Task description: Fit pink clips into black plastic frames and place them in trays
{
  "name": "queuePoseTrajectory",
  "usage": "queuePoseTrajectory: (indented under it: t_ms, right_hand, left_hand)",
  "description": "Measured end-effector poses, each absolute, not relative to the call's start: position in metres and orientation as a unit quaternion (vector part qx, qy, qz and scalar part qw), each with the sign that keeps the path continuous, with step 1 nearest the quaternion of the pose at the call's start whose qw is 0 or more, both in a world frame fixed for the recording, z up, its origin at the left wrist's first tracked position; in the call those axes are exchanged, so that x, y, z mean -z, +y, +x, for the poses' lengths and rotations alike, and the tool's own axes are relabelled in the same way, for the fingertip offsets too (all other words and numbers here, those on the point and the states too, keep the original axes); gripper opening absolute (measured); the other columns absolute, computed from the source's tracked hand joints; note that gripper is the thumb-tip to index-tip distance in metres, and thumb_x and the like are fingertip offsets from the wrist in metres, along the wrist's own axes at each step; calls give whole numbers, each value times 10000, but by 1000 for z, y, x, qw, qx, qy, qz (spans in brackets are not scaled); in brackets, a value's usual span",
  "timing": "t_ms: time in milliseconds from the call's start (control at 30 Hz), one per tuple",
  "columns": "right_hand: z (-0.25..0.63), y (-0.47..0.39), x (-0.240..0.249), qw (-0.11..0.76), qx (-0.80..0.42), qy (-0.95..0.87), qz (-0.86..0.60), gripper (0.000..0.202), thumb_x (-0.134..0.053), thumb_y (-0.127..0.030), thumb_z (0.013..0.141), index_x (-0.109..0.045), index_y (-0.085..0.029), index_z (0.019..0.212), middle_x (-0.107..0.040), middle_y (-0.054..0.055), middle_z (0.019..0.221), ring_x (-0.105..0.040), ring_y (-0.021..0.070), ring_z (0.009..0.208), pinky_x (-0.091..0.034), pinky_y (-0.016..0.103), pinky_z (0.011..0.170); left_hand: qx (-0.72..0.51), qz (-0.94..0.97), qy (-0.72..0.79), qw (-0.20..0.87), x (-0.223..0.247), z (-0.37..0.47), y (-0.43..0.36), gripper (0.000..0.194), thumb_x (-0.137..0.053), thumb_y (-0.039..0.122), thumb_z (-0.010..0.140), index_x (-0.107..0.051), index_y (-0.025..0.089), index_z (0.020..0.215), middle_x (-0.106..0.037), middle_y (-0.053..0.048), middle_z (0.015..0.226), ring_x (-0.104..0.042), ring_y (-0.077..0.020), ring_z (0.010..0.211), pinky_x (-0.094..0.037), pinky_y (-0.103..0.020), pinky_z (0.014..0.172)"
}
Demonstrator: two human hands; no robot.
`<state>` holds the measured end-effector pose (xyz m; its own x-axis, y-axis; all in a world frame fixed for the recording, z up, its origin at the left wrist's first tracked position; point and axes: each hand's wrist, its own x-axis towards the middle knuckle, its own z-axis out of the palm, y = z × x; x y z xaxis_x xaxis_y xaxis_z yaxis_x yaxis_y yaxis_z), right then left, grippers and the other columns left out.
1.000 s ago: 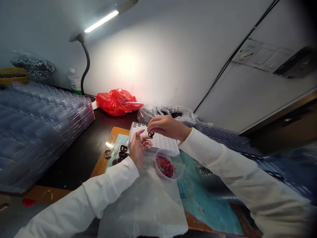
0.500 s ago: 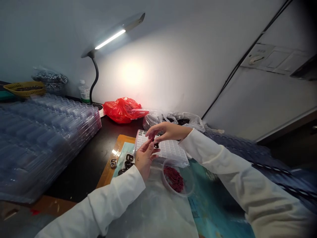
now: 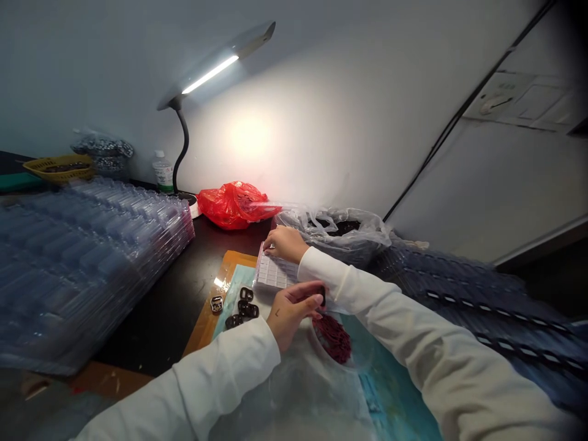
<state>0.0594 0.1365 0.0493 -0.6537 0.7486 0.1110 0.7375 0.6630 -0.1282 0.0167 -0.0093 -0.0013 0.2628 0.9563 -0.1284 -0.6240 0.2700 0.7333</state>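
Observation:
My left hand (image 3: pixel 294 311) pinches a small dark piece, which looks like a buckle (image 3: pixel 323 296), between thumb and fingers above a clear round tub. Dark red thin strips (image 3: pixel 334 338) fill part of that tub. Farther back, my right hand (image 3: pixel 286 244) has its fingertips together at the far left corner of a white gridded tray (image 3: pixel 275 274). Whatever those fingertips hold is too small to make out. Several shiny dark buckles (image 3: pixel 246 308) lie in a loose group left of my left hand, and a single buckle (image 3: pixel 216 304) sits apart from them.
Stacked clear plastic trays (image 3: pixel 96 263) take up the left side. Behind are a red plastic bag (image 3: pixel 234 205), a clear bag with dark contents (image 3: pixel 349 236), a lit desk lamp (image 3: pixel 184 141) and a bottle (image 3: pixel 162 171). More plastic trays (image 3: pixel 463 300) stand on the right.
My hands were together over the tray and are now apart. The right moved back to the tray's far left corner; the left came nearer and rightward with the dark buckle.

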Motion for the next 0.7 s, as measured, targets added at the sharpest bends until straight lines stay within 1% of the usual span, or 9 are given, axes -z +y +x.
queuePoseTrajectory:
  t_ms: [100,200,333,400,467,533,567,633,700]
  right_hand:
    - [58,138,-47,79,-31,-898,-432,106,-708,-281,793,-762,-199,834,-726,70,818,-636,200,883,-428,304,789]
    - [56,139,-46,81,-46,-892,-443,211,-637,-359,858,-713,-163,861,-703,46,835,-645,165,844,-464,320,820]
    - [62,138,-65,114,-85,-881,-451,88,-682,-269,812,-728,-197,834,-724,30,838,-652,169,826,-451,296,797]
    - [74,130,-85,138,-113,-877,-446,91,-669,-242,813,-738,-213,865,-734,13,881,-652,154,832,-442,264,763]
    - [90,112,-106,176,-163,-874,-422,114,-651,-248,826,-735,-215,895,-736,-7,911,-649,130,832,-444,236,741]
    - [109,82,-121,247,-222,-860,-388,108,-645,-222,827,-738,-209,881,-740,-11,868,-642,129,806,-442,245,746]
    - [119,65,-124,278,-215,-854,-383,102,-644,-209,827,-742,-217,854,-740,-15,834,-631,133,788,-433,263,769]
    - [134,31,-121,322,-132,-843,-409,96,-666,-199,817,-747,-249,811,-733,-20,793,-591,151,790,-392,318,843]
    - [147,5,-108,344,-51,-820,-454,115,-682,-184,810,-745,-269,856,-716,-10,781,-550,167,806,-353,350,882]
  left_hand:
    - [-546,275,288,737,1,16,-8,454,-857,323,566,-758,167,980,-720,-93,934,-632,-143,715,-491,-247,622]
    - [-552,263,283,739,0,13,-8,424,-863,299,564,-763,170,956,-726,-90,932,-637,-153,777,-500,-241,653]
    - [-551,245,263,753,-1,10,-7,404,-864,292,576,-764,173,949,-733,-88,942,-651,-154,794,-504,-236,669]
    - [-552,237,254,758,0,9,-6,405,-859,294,590,-758,177,965,-734,-86,951,-664,-153,783,-496,-223,640]
    - [-547,234,250,764,1,10,-5,406,-855,292,603,-752,179,979,-735,-88,966,-674,-152,771,-489,-209,610]
    - [-538,232,250,771,3,11,-5,406,-848,281,619,-743,184,998,-734,-91,995,-681,-148,768,-484,-193,588]
    - [-535,232,248,774,3,12,-6,405,-843,275,628,-739,187,1009,-734,-90,1004,-682,-143,767,-482,-184,579]
    - [-530,229,245,778,4,13,-7,393,-836,269,642,-735,196,1014,-737,-78,995,-683,-131,763,-480,-165,567]
    - [-528,228,242,782,3,14,-8,370,-841,275,635,-740,194,982,-742,-58,936,-679,-117,735,-476,-148,546]
